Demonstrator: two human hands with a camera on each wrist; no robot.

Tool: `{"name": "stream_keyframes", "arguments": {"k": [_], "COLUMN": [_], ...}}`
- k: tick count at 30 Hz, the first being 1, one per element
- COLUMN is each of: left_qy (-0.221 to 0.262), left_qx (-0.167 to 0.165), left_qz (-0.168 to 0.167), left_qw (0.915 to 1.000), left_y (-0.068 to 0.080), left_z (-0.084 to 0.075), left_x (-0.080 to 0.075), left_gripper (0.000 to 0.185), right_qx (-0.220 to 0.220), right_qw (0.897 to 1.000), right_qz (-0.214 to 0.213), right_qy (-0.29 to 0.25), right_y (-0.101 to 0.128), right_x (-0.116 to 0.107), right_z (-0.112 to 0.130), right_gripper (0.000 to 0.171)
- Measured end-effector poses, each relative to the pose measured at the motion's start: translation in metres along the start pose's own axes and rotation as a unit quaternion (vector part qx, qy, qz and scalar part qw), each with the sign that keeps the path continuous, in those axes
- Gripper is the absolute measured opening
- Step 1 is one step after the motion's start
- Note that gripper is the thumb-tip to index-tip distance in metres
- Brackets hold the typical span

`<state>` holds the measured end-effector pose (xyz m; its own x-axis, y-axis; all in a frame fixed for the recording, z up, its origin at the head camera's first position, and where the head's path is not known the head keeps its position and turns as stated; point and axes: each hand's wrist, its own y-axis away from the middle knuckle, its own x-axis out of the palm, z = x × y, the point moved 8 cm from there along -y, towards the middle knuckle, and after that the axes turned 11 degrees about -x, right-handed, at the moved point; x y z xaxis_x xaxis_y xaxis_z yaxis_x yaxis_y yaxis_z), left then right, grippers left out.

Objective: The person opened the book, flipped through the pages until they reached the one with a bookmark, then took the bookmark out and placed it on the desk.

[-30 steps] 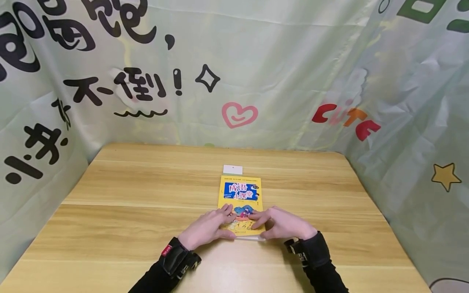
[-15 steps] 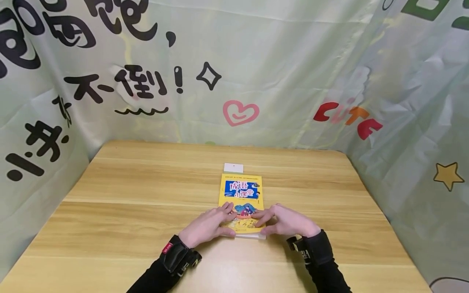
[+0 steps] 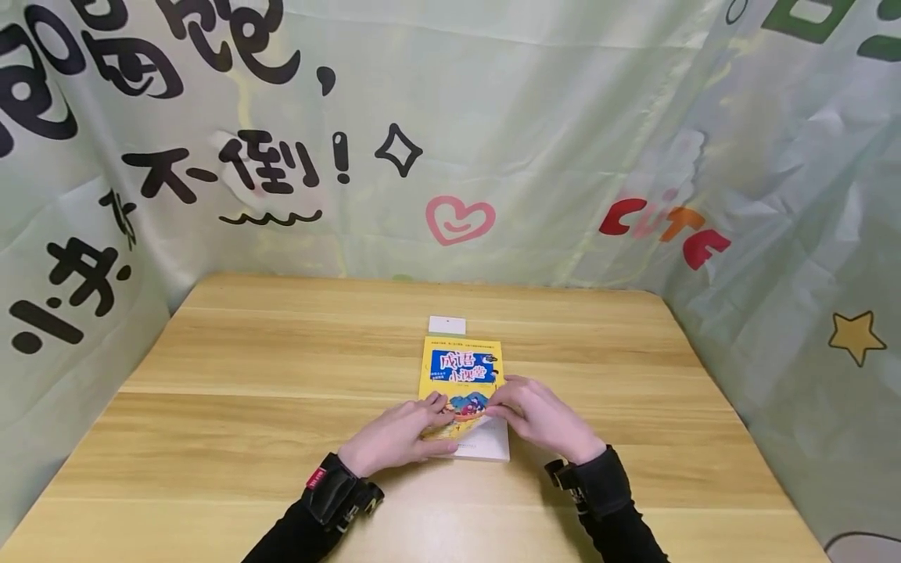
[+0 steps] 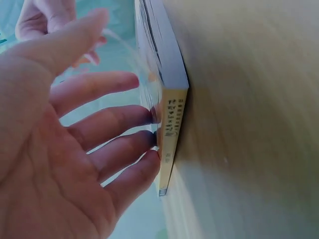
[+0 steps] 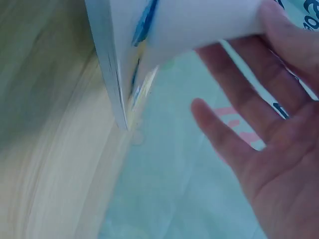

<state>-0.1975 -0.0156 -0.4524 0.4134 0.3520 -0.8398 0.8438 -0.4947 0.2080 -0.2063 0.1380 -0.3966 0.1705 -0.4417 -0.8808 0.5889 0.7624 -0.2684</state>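
Centre of the head view: a yellow book (image 3: 461,383) lies flat on the wooden counter (image 3: 246,407), just below a small white card (image 3: 447,325). The left hand (image 3: 394,436) rests with straight fingers (image 4: 127,117) against the book's lower left edge and spine. The right hand (image 3: 538,414) lifts the cover's lower right corner, exposing a white page (image 3: 489,442); its fingers (image 5: 234,89) appear extended beneath the curling cover (image 5: 189,20), though a pinch cannot be told. A printed cloth backdrop (image 3: 563,141) fills the upper frame.
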Motion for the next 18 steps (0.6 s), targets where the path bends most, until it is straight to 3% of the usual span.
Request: {"name": "stream_keyframes", "arguments": {"k": [4,12,15,18], "left_qy": [0.008,0.027,0.027,0.028], "left_qx": [0.010,0.027,0.043,0.057], "left_qz": [-0.016,-0.039,-0.059,-0.107], "left_qw": [0.9998,0.9985,0.9970,0.9922], "left_y": [-0.002,0.000,0.004,0.009], "left_z": [-0.002,-0.006,-0.013,-0.020], "left_x": [-0.003,-0.010,-0.015,-0.024], "left_gripper": [0.057,0.046,0.046,0.050], "right_qx": [-0.023,-0.049,-0.077,-0.093], "right_qw": [0.999,0.995,0.988,0.972], "right_qz": [-0.046,-0.083,-0.136,-0.213], "right_qy": [0.002,-0.005,0.013,0.035], "right_y": [-0.002,-0.002,-0.002,-0.001], "right_x": [-0.006,-0.011,-0.016,-0.024], "right_z": [0.006,0.009,0.013,0.016], "right_gripper": [0.004,0.004,0.011,0.022]}}
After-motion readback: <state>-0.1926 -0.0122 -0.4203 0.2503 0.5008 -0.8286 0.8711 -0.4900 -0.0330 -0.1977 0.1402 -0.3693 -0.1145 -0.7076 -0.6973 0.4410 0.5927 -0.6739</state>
